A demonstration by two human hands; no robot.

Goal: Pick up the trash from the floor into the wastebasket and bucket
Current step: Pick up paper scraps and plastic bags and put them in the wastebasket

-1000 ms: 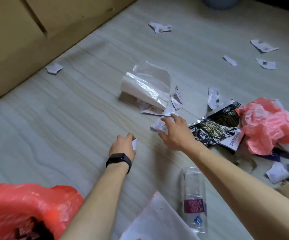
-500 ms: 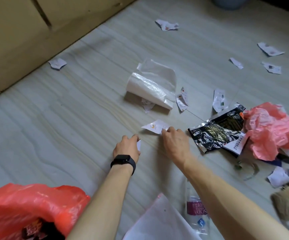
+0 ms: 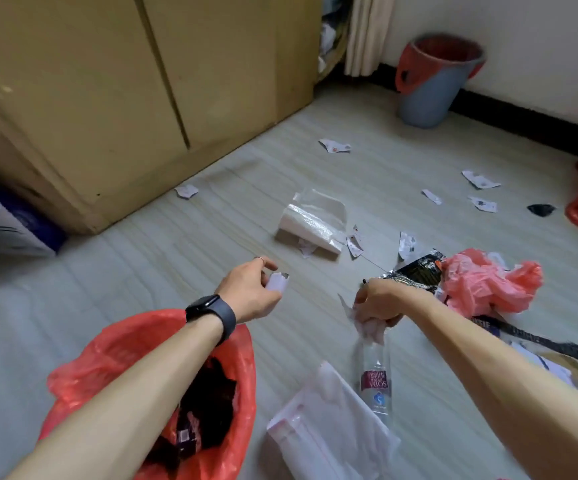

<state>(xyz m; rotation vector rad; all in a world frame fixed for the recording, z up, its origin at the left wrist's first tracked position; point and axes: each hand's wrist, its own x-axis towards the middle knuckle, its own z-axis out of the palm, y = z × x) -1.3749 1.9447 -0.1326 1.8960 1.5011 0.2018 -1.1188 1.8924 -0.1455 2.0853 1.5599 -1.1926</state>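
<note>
Pale wood-grain flooring [image 3: 142,258], smooth and faintly striped, fills most of the frame, with a tan flat-fronted cabinet [image 3: 107,81] across the upper left. At lower left sits the wastebasket [image 3: 83,368], lined with glossy red plastic and holding dark trash. The grey-blue bucket [image 3: 429,95], round, tapered and red-lined, stands upright at upper right against the wall. Both bare forearms reach up from the bottom edge. The left hand [image 3: 249,296], with a black smartwatch [image 3: 213,311] on its wrist, is just past the wastebasket's far rim, its fingers curled round a small white paper scrap [image 3: 278,282]. The right hand [image 3: 381,304], right of centre and knuckles up, clenches a wad of crumpled paper [image 3: 367,329] that hangs below the fist. Right of it lie a crinkled pink plastic bag [image 3: 481,285] and a black foil wrapper [image 3: 415,273]. A clear zip bag [image 3: 329,431] lies flat at bottom centre beside a clear plastic bottle [image 3: 376,382], whose long axis runs up-frame with the neck toward the right hand. A shiny transparent wrapper [image 3: 311,225] lies at centre, and torn paper bits [image 3: 481,180] dot the upper right.
</note>
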